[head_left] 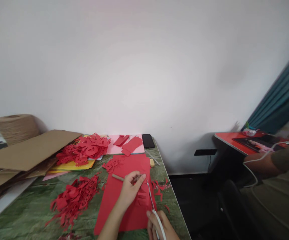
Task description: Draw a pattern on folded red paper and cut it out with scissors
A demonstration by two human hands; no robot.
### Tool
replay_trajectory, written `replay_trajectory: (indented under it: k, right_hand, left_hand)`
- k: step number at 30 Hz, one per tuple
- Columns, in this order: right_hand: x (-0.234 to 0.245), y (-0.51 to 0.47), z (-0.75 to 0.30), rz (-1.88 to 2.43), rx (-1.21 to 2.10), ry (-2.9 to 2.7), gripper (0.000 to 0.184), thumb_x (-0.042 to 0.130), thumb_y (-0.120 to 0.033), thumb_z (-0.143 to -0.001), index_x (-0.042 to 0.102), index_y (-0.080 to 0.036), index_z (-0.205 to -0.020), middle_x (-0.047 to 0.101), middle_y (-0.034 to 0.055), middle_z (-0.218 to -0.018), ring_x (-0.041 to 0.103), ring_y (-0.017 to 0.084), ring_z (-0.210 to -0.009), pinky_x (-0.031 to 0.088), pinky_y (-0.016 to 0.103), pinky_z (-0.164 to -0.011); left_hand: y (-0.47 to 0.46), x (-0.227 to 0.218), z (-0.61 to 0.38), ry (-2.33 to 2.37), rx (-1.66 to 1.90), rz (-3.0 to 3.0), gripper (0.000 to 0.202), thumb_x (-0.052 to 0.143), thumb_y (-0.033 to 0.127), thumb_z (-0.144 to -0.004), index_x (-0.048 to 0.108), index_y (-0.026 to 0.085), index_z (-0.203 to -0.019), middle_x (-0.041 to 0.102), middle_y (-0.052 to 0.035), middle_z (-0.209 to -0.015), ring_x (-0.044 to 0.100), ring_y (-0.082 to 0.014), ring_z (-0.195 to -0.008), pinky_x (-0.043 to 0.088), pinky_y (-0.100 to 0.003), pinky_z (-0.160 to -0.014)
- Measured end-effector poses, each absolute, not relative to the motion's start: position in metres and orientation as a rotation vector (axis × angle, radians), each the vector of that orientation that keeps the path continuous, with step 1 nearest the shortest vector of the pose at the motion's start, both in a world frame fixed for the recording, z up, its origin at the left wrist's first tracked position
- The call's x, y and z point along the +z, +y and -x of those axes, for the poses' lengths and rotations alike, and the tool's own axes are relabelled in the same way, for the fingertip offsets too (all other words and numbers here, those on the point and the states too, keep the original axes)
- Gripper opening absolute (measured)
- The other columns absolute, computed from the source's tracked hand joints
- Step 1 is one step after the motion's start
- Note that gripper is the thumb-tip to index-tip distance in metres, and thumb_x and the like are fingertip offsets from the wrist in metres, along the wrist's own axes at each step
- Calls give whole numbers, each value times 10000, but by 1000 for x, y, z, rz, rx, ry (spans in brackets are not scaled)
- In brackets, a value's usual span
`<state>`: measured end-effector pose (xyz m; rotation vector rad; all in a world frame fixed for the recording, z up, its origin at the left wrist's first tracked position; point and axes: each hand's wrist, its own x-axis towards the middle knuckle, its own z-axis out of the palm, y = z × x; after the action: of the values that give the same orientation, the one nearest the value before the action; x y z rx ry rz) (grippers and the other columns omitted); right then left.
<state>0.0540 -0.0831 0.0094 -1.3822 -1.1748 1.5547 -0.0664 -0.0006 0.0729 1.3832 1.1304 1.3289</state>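
Green mottled worktop fills the bottom of the view, and a broad red paper sheet lies on it. At the sheet's right edge, the left hand has its fingers pressed together, pinching a folded, partly cut part of the paper, with a tan stick poking out beside them. Nearest the camera, the right hand curls its fingers around the white handle of slim scissors, whose blades reach up to the paper; whether they are open is too small to tell.

Much is already cut: a heap of intricate red paper cutouts sits left of the sheet, a larger heap lies beyond, and scraps lie to the right. Most of the sheet remains whole. Farther back are red strips on pink paper, a black phone, flattened cardboard and a cone of twine. To the right, another person's olive sleeve rests near a red-topped desk.
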Motion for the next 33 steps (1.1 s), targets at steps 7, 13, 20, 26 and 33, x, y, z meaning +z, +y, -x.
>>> replay_trajectory:
  k: [7,13,20,26,33]
  right_hand:
    - [12,-83,-56,1401,1495,-1255,625,317,-796,-617,433,-194,-494,362,-60,-332,323,67,-327,280,217,-424]
    - [8,-82,-55,1410,1491,-1282,631,314,-786,-632,433,-192,-454,355,-52,-323,320,67,-321,268,220,-417]
    - [18,-85,-53,1378,1523,-1165,625,363,-819,-551,427,-199,-509,355,-70,-323,295,61,-312,248,212,-398]
    - [16,-85,-53,1385,1462,-1196,606,337,-796,-607,419,-203,-510,371,-64,-323,320,67,-316,289,212,-406]
    - [10,-83,-51,1422,1462,-1177,613,329,-808,-591,419,-208,-507,359,-67,-317,326,74,-314,277,221,-406]
  left_hand:
    - [2,68,67,1121,1329,-1390,292,620,403,-668,482,176,-547,408,58,-529,392,-101,-533,325,-203,-529]
    - [1,71,66,1130,1336,-1363,302,629,416,-654,491,173,-539,417,62,-508,392,-97,-516,320,-201,-514]
    - [0,66,65,1105,1297,-1439,313,615,427,-677,478,174,-554,389,66,-520,381,-93,-514,325,-198,-510]
    - [2,61,65,1074,1316,-1398,270,615,376,-689,490,170,-567,397,68,-519,381,-90,-520,320,-193,-516]
    - [2,61,65,1047,1321,-1373,273,614,341,-700,474,167,-543,371,73,-507,357,-81,-509,297,-186,-501]
